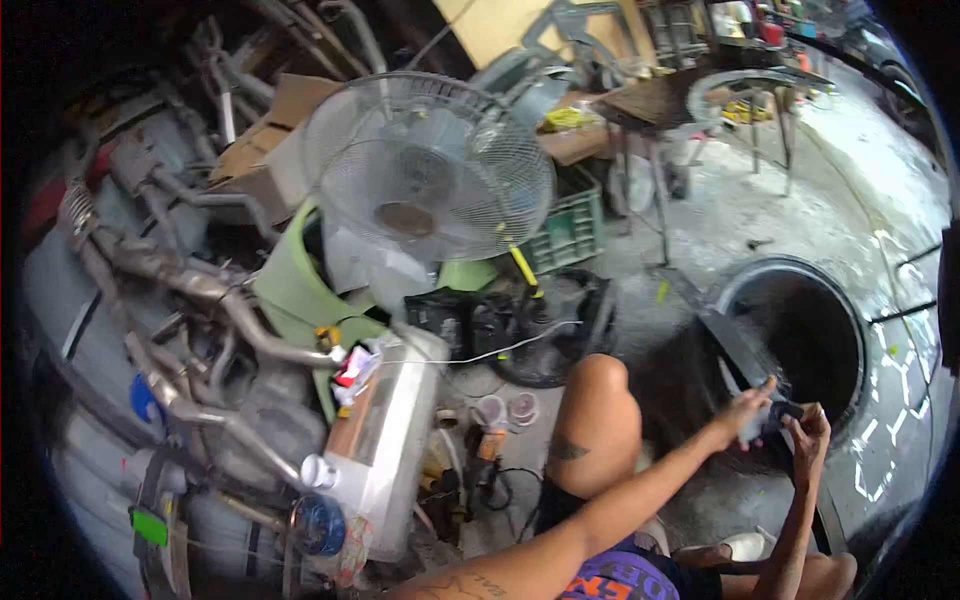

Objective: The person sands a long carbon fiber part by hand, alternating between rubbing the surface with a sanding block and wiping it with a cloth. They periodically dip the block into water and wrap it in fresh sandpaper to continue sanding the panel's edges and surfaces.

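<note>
A long dark flat bar [738, 345] slants down from the rim of a round black tub [862, 350] toward my hands. My left hand [745, 415] is closed around a greyish piece [756, 428] at the bar's lower end; its exact kind is blurred. Beside it, my right hand [808, 432] has its fingers bent and pinched on a small dark piece [786, 411], which I cannot make out. Both hands are close together, in front of the tub's near left side. My bare knee [600, 400] is to the left of them.
A large pedestal fan [420, 165] stands in front of a light green bin [300, 270]. Metal exhaust pipes [190, 275] crowd the left. A white box-shaped unit [400, 440], an orange power tool [488, 450] and cables lie near my knee. A metal-legged table [650, 105] stands farther back.
</note>
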The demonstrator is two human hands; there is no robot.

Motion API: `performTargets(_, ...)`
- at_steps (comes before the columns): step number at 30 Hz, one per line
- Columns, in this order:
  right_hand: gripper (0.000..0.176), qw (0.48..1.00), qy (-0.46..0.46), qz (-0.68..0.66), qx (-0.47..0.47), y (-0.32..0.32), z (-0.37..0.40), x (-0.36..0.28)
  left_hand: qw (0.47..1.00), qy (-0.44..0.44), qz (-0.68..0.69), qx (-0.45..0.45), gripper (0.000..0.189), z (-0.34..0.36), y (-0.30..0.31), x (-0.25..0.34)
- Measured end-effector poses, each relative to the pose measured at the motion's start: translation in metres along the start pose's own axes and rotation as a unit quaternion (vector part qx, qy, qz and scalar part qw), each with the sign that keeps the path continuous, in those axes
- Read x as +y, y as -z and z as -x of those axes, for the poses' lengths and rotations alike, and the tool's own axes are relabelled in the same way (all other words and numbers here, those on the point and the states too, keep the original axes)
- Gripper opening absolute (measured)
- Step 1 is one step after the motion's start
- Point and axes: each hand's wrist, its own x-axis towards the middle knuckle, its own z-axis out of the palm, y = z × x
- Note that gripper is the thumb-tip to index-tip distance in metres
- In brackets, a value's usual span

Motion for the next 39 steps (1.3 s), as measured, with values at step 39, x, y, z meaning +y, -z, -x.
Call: performTargets(39,0.044,0.795,-0.125,0.320,0.501,0.076,0.056,0.081,0.549,-0.223,-0.745,0.306,0.028,-0.210,0.272,0.107)
